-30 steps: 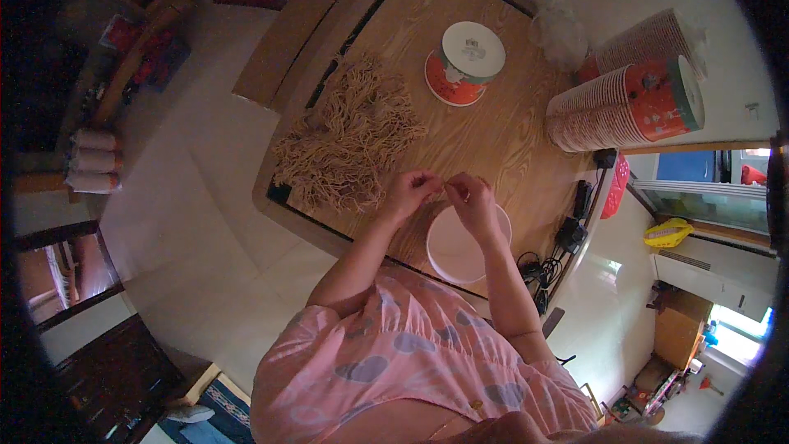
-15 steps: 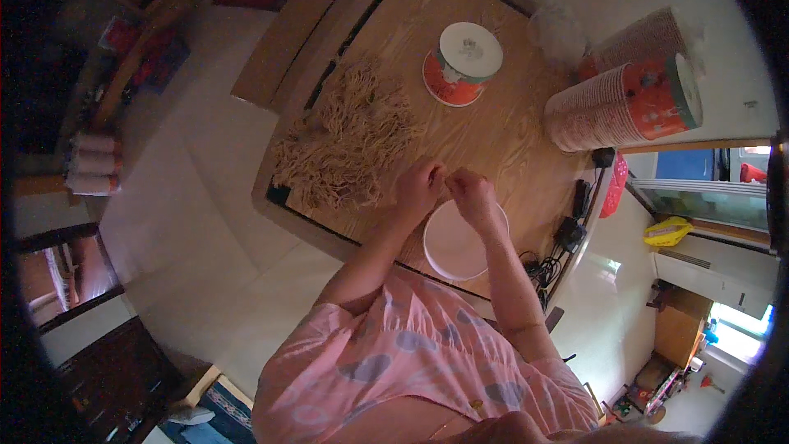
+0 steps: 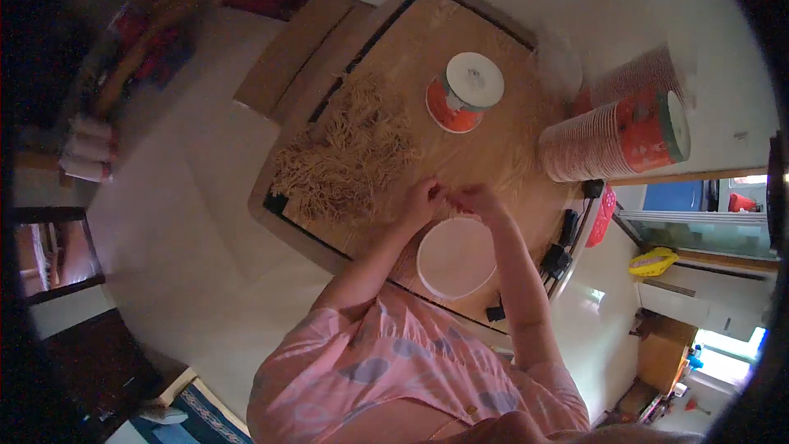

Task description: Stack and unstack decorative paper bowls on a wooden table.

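- Your two hands are staying close together, much like a moment ago, just past the far rim of the white bowl [image 3: 457,256].
- You are wearing a pink top with grey shapes [image 3: 386,362], and both bare arms are reaching out from it over the wooden board [image 3: 493,57].
- Your white bowl is sitting right under your wrists, nearest to you, and I cannot tell what is inside it.
- Your left hand [image 3: 423,200] is pinching with its fingertips, and your right hand [image 3: 477,197] is pinching too, nearly touching it.
- Something thin seems to be between them, maybe a few strands, but it is too small to be sure.
- Your left hand is the nearer one to the pile of thin tan noodles [image 3: 349,160], which is lying to its left and a bit farther away.
- That pile is running long, slanting away from you to the right.
- Farther off, a red and white tub with a lid [image 3: 462,90] is standing alone.
- Far right, a stack of red paper cups [image 3: 612,136] is lying on its side.
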### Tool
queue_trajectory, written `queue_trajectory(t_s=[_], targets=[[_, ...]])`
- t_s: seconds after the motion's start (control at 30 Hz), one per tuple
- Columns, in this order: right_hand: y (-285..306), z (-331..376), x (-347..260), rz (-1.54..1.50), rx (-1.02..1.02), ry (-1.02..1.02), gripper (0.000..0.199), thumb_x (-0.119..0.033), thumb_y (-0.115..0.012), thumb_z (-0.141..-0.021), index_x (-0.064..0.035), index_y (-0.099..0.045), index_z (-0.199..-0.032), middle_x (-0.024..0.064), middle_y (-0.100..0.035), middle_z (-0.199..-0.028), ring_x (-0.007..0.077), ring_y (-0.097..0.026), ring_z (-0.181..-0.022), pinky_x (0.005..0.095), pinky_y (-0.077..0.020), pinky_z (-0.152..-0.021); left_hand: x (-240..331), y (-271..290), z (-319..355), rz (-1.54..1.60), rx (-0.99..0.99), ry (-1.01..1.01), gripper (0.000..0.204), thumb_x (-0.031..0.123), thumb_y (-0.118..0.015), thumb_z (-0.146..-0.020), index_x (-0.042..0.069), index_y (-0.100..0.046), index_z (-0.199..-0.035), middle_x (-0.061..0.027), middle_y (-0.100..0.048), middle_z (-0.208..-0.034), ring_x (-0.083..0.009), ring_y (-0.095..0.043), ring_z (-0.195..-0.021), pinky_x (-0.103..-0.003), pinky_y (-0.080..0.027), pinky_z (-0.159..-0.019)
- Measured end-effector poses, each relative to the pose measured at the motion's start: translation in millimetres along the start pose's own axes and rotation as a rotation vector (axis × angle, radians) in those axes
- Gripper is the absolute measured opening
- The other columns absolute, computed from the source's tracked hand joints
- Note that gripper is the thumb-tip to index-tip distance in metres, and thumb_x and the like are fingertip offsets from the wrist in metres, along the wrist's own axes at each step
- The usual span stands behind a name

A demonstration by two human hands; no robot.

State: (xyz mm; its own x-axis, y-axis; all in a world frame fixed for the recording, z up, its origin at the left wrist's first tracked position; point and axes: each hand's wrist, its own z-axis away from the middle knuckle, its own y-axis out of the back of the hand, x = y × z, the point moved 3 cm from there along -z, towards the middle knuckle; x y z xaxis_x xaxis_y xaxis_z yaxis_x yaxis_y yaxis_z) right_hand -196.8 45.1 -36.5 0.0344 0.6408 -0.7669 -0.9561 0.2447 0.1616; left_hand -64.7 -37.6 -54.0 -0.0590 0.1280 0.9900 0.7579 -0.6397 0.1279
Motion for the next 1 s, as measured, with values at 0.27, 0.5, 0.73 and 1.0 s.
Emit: queue_trajectory(t_s=[0.27,0.5,0.73,1.0], targets=[[-10,7,-2,0.019,-0.018,-0.074,0.021,-0.022,-0.056,-0.081,-0.0025,-0.063,-0.078,0.0017,-0.056,-0.062,0.0070,-0.049,-0.052,0.0197,-0.0382,-0.047,12,5,-4,0.058,0.018,0.101,0.015,0.013,-0.059,-0.077,0.001,-0.056,-0.085,-0.0100,-0.058,-0.069,-0.0175,-0.057,-0.062,-0.029,-0.045,-0.058],[-25,26,5,-0.246,0.049,-0.044,0.020,-0.022,-0.055,-0.082,-0.0028,-0.061,-0.078,0.0002,-0.052,-0.058,0.0066,-0.045,-0.046,0.0206,-0.0338,-0.041,12,-8,9,-0.038,-0.063,0.055,0.014,0.012,-0.054,-0.079,0.006,-0.053,-0.092,-0.0110,-0.058,-0.071,-0.0207,-0.056,-0.061,-0.031,-0.045,-0.057],[-30,45,17,-0.409,0.047,-0.118,0.014,-0.017,-0.056,-0.081,-0.0042,-0.057,-0.075,-0.0005,-0.052,-0.064,0.0064,-0.048,-0.056,0.0204,-0.0379,-0.049,6,-4,21,-0.026,-0.118,0.142,0.010,0.013,-0.057,-0.078,0.005,-0.058,-0.083,-0.0111,-0.058,-0.069,-0.0199,-0.057,-0.063,-0.031,-0.045,-0.058],[-23,45,46,-0.285,-0.036,-0.102,0.011,-0.015,-0.059,-0.079,-0.0042,-0.058,-0.076,-0.0001,-0.052,-0.066,0.0074,-0.048,-0.060,0.0209,-0.0399,-0.052,21,20,14,-0.210,-0.436,-0.129,0.015,0.015,-0.060,-0.074,0.002,-0.060,-0.082,-0.0123,-0.059,-0.073,-0.0266,-0.058,-0.070,-0.035,-0.046,-0.063]])
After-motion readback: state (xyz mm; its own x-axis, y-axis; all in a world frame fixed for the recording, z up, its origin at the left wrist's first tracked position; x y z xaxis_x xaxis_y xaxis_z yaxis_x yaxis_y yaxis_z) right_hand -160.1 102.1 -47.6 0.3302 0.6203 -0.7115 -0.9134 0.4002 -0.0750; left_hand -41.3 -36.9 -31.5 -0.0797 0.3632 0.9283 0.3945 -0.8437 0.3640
